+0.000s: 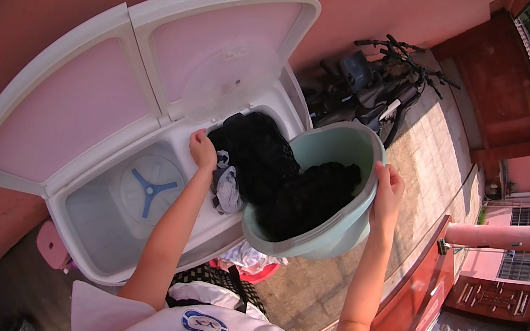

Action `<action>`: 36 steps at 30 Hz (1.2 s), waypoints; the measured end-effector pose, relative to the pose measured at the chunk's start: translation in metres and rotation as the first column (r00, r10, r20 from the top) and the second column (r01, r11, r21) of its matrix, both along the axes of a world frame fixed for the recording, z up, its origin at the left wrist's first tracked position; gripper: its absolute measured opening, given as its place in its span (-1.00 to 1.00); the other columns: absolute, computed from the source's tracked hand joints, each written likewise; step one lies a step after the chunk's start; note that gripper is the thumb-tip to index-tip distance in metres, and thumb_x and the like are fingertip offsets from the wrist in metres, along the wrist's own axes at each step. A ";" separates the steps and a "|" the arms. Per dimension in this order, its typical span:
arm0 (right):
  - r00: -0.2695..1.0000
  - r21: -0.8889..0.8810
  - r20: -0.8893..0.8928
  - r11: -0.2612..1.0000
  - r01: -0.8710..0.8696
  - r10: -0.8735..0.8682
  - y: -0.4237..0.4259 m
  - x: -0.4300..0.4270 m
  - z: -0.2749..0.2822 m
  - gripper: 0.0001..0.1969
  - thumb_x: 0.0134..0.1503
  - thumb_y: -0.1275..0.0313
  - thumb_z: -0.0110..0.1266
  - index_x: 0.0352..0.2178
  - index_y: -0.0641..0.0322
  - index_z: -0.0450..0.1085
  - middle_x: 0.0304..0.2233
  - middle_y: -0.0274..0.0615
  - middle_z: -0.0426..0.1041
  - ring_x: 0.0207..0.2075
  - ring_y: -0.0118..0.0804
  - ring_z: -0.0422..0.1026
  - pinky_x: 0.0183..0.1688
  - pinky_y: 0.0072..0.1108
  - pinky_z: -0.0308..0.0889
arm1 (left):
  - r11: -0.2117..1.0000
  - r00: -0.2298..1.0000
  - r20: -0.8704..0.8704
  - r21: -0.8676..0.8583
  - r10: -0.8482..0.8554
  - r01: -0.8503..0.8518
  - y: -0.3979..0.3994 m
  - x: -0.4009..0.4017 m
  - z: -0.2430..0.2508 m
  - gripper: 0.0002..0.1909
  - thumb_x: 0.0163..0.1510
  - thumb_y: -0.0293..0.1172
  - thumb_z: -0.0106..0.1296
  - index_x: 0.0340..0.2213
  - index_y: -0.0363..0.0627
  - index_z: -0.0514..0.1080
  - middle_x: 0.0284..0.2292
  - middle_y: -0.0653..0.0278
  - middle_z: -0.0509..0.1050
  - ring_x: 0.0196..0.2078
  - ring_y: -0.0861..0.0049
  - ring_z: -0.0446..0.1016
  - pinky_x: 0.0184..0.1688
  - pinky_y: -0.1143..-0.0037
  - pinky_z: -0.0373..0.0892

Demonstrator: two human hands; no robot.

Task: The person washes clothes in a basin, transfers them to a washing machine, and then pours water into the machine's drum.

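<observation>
A twin-tub washing machine (185,139) stands before me with both lids raised. My right hand (388,192) grips the far right rim of a pale green plastic basin (319,247), which is tilted towards the machine. Black clothes (313,195) lie in the basin and stretch over its rim onto the smaller tub's side, hiding that opening. At their left edge, my left hand (204,149) has its fingers curled on the black cloth. A grey-white cloth (229,191) hangs just below that hand. In the larger tub (97,210), a blue three-armed agitator (150,190) shows.
A translucent inner lid (232,80) stands up behind the clothes. Bicycles (389,92) lean by the pink wall (378,4). Under the basin, a red tub (267,274) holds light laundry (249,257). A pink stool (53,245) sits at the machine's left end.
</observation>
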State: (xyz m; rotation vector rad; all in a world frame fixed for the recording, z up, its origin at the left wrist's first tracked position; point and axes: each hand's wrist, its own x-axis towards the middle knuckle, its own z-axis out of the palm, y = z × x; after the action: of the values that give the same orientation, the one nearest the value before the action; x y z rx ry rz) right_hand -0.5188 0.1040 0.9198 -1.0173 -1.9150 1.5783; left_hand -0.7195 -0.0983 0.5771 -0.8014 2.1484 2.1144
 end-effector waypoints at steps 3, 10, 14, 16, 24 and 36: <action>1.000 0.018 -0.004 1.000 -0.023 0.023 -0.002 -0.005 -0.001 -0.75 0.11 0.31 -0.04 -0.59 0.23 0.30 -0.66 -0.52 0.25 -0.63 -0.72 0.15 -0.59 -0.79 0.06 | 0.963 0.977 0.041 -0.163 -0.210 0.214 -0.019 0.003 0.017 -0.57 0.13 -0.12 -0.34 -0.39 -0.19 0.44 -0.52 0.14 0.45 -0.53 0.44 0.41 -0.36 0.45 0.29; 0.999 0.021 -0.001 0.999 -0.044 0.044 -0.007 -0.019 0.001 -0.75 0.11 0.29 -0.04 -0.58 0.22 0.31 -0.68 -0.54 0.25 -0.66 -0.73 0.16 -0.63 -0.80 0.04 | 0.826 0.820 -0.098 -0.077 -0.564 0.559 -0.019 0.028 0.048 -0.58 0.10 -0.07 -0.19 -0.21 -0.16 0.37 -0.39 0.14 0.49 -0.34 0.36 0.47 -0.26 0.46 0.33; 0.998 0.040 -0.005 0.997 -0.062 0.062 -0.009 -0.024 0.003 -0.74 0.11 0.27 -0.05 -0.60 0.16 0.28 -0.72 -0.57 0.19 -0.74 -0.74 0.11 -0.72 -0.82 -0.03 | 0.739 0.731 -0.108 -0.098 -0.674 0.667 -0.014 0.051 0.034 -0.49 0.09 -0.02 -0.18 -0.10 -0.20 0.30 -0.29 0.05 0.46 -0.20 0.21 0.42 -0.12 0.44 0.28; 0.997 0.046 0.010 0.996 -0.071 0.071 -0.007 -0.024 0.002 -0.74 0.10 0.24 -0.04 -0.57 0.17 0.31 -0.70 -0.57 0.23 -0.73 -0.76 0.13 -0.71 -0.83 -0.02 | 0.722 0.712 -0.119 -0.089 -0.692 0.686 -0.008 0.066 0.053 -0.47 0.09 -0.01 -0.19 -0.10 -0.24 0.30 -0.27 0.02 0.45 -0.16 0.19 0.40 -0.09 0.44 0.26; 0.994 0.063 0.010 0.992 -0.110 0.109 -0.011 -0.038 0.005 -0.71 0.10 0.22 -0.04 -0.59 0.19 0.31 -0.75 -0.53 0.22 -0.78 -0.72 0.14 -0.75 -0.82 0.00 | 0.502 0.456 -0.242 -0.179 -0.856 0.847 -0.009 0.084 0.086 0.30 -0.44 0.14 0.27 0.15 -0.18 -0.27 0.15 -0.10 -0.13 0.18 0.04 -0.07 0.12 0.25 0.03; 0.995 0.081 0.033 0.992 -0.102 0.099 -0.022 -0.044 0.007 -0.72 0.11 0.27 -0.06 -0.60 0.22 0.29 -0.77 -0.48 0.22 -0.82 -0.68 0.13 -0.78 -0.81 0.01 | -0.125 -0.412 0.034 -0.973 -0.911 0.195 0.058 0.092 0.149 -0.29 -0.17 -0.12 0.00 0.07 0.13 0.11 0.03 0.13 0.11 0.09 0.19 0.08 -0.01 -0.10 0.04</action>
State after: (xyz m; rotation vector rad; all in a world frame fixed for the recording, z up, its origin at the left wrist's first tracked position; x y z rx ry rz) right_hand -0.5625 0.0822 0.9269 -0.9273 -2.0623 1.5322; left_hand -0.6279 -0.0399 0.7262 2.1685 2.1797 0.5218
